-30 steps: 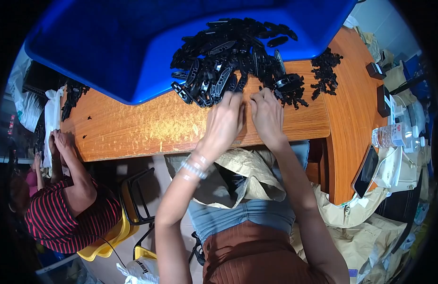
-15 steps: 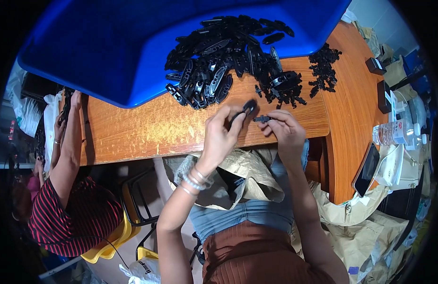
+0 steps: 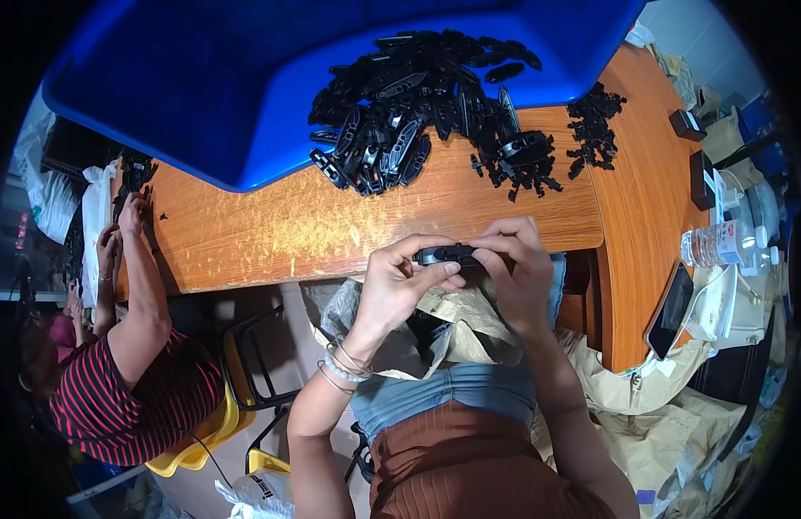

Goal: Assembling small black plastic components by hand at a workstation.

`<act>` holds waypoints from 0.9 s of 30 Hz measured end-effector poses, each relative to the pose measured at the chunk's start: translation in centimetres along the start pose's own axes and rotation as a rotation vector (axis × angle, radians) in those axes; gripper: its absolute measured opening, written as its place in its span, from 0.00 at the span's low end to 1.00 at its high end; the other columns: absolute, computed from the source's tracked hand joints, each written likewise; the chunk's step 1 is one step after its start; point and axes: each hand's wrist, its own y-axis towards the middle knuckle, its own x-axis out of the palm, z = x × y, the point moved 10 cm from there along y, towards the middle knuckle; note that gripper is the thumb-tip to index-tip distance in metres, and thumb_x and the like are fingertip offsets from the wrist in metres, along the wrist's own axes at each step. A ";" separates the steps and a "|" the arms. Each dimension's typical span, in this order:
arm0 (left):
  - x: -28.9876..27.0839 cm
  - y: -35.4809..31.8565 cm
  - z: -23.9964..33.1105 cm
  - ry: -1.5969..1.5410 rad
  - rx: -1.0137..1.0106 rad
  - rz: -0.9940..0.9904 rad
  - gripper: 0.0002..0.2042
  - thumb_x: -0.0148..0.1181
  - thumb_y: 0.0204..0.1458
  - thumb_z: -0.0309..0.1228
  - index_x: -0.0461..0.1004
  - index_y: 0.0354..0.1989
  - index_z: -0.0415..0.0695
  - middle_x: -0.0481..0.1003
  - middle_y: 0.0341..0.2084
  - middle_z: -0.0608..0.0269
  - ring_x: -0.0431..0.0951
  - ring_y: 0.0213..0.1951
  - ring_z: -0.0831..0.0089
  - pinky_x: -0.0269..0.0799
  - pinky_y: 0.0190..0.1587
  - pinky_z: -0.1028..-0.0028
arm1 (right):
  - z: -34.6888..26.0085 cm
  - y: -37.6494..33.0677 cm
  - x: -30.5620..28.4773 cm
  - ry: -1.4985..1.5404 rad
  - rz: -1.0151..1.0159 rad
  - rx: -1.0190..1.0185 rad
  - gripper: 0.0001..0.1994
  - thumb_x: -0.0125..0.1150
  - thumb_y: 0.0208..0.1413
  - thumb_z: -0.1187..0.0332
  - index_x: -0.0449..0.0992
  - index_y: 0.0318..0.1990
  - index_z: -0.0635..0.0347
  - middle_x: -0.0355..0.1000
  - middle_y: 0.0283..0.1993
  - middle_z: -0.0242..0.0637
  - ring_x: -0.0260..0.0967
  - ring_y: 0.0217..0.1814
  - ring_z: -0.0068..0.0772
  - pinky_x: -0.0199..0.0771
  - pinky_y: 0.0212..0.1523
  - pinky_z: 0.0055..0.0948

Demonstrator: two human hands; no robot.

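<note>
A slim black part (image 3: 446,253) is pinched in the left hand (image 3: 397,281); the right hand (image 3: 520,270) touches its other end, clamped or not I can't tell; seemingly a fitting step, next wanting aligned thumb pressure; around it, the table (image 3: 288,225) edge, then a blue bin (image 3: 176,104).

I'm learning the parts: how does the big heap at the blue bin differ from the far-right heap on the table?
The big heap holds mostly long, oval pieces; the far-right heap holds small, jagged bits. The big heap lies partly in the blue bin; the far-right heap lies outside it, on the table. Both are black.
</note>
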 end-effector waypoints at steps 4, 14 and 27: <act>0.2 0.1 -0.5 -0.106 -0.010 0.018 0.12 0.58 0.49 0.18 0.70 0.43 0.32 0.77 0.30 0.57 0.79 0.29 0.77 0.76 0.33 0.81 | -0.6 -0.7 -0.2 -0.193 0.031 -0.145 0.05 0.61 0.44 0.79 0.77 0.31 0.63 0.68 0.34 0.36 0.64 0.36 0.32 0.64 0.36 0.25; 0.5 1.5 0.7 0.171 0.037 0.025 0.08 0.57 0.49 0.17 0.71 0.38 0.33 0.76 0.25 0.60 0.76 0.28 0.78 0.73 0.30 0.82 | 5.9 -2.0 2.2 0.251 -0.161 0.419 0.09 0.57 0.51 0.79 0.74 0.41 0.71 0.71 0.35 0.35 0.68 0.31 0.18 0.67 0.32 0.17; -6.3 7.3 5.0 0.400 0.236 0.502 0.11 0.64 0.44 0.22 0.65 0.21 0.37 0.71 0.14 0.60 0.74 0.18 0.74 0.70 0.22 0.75 | 6.0 5.0 -0.2 -0.708 0.112 -0.013 0.04 0.60 0.49 0.75 0.74 0.32 0.65 0.64 0.29 0.37 0.62 0.34 0.34 0.61 0.35 0.30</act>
